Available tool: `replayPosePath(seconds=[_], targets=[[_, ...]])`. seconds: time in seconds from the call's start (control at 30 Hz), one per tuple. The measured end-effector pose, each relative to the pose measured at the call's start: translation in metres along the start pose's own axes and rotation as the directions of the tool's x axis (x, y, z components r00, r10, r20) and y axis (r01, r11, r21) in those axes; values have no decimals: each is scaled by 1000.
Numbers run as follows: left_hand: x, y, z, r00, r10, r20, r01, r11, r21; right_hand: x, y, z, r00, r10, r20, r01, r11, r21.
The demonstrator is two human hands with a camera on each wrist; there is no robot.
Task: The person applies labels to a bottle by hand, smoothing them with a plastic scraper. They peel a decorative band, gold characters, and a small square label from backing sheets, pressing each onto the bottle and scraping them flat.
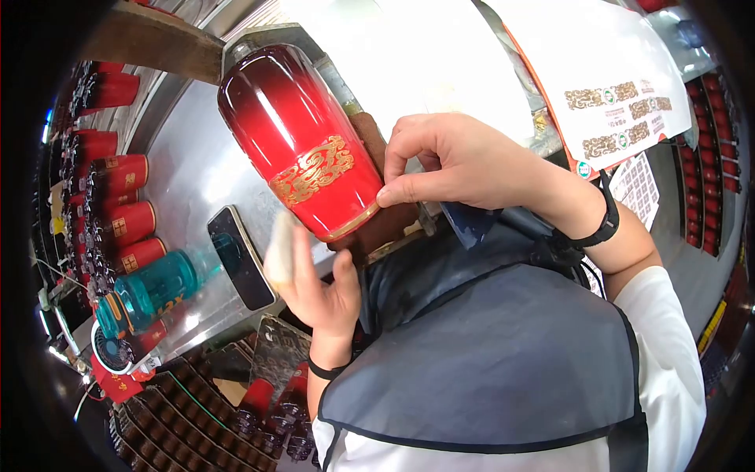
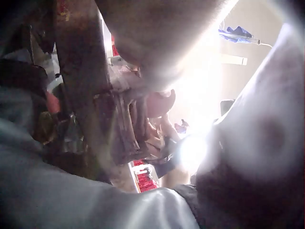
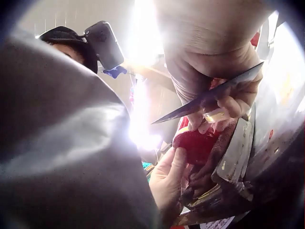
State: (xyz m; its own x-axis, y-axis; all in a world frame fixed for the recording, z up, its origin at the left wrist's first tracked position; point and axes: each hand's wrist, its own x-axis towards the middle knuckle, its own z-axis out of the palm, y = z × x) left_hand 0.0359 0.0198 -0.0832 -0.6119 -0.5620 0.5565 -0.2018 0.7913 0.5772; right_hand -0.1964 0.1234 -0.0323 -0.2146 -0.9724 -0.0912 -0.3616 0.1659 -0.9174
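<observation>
A glossy red bottle, dark at its neck end, lies slanted on a brown support. It carries a gold patterned decal and a gold band at its base. My right hand bends its thumb and forefinger at the base edge, the thumb tip on the gold band. In the right wrist view, fingertips overlap the red base. My left hand is just below the base, fingers extended and thumb apart. A whitish covering shows blurred at its fingers. The left wrist view is too glared to show the grip.
A phone and a teal water bottle lie on the metal table at left. More red bottles line the far left. A white sheet with gold decals is at right. A wooden beam crosses the upper left.
</observation>
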Motion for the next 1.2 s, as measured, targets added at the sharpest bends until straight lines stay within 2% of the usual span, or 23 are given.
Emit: replayPosePath(seconds=[0.03,0.07,0.13,0.2,0.27,0.3,0.43,0.5,0.6,0.7,0.77,0.83,0.97,1.03,1.17,1.2], targets=[[-3,0,-6,989,141,55,-146,983,115,0,-2,-1,1000,20,13,-21,1000,19],[-3,2,-8,989,140,54,-145,983,115,0,-2,-1,999,41,28,-42,998,36],[-2,9,-9,957,268,112,-285,943,174,1,0,1,999,22,26,-23,999,38],[2,14,-5,961,265,80,-275,948,161,1,2,2,1000,1,22,-2,999,42],[7,18,-4,934,321,158,-348,917,193,0,1,3,1000,15,22,-17,996,88],[11,16,-2,895,405,189,-438,879,188,-1,2,4,1000,14,22,-16,996,87],[23,21,15,870,483,97,-492,848,198,-4,-4,0,998,52,29,-56,991,125],[30,25,15,979,191,71,-204,918,341,-7,-12,-5,995,94,44,-99,987,129],[39,16,9,963,243,117,-266,925,271,-10,-19,-13,992,118,47,-120,992,47],[38,17,7,971,216,106,-237,935,263,-12,-20,-17,988,138,65,-141,989,45],[35,15,7,975,203,91,-220,944,247,-11,-15,-18,995,81,63,-83,996,37],[29,12,7,991,120,54,-128,976,179,-9,-11,-16,996,72,57,-75,996,57],[23,10,6,995,80,52,-88,984,158,-5,-7,-11,996,69,59,-73,996,59],[16,5,8,1000,4,17,-5,999,42,-3,-9,-11,995,69,69,-72,997,41],[9,5,14,994,-102,-45,101,994,-30,2,-9,-7,997,54,55,-55,998,14],[8,6,15,988,-142,-58,136,985,-104,2,-10,-7,997,53,55,-53,999,12]])
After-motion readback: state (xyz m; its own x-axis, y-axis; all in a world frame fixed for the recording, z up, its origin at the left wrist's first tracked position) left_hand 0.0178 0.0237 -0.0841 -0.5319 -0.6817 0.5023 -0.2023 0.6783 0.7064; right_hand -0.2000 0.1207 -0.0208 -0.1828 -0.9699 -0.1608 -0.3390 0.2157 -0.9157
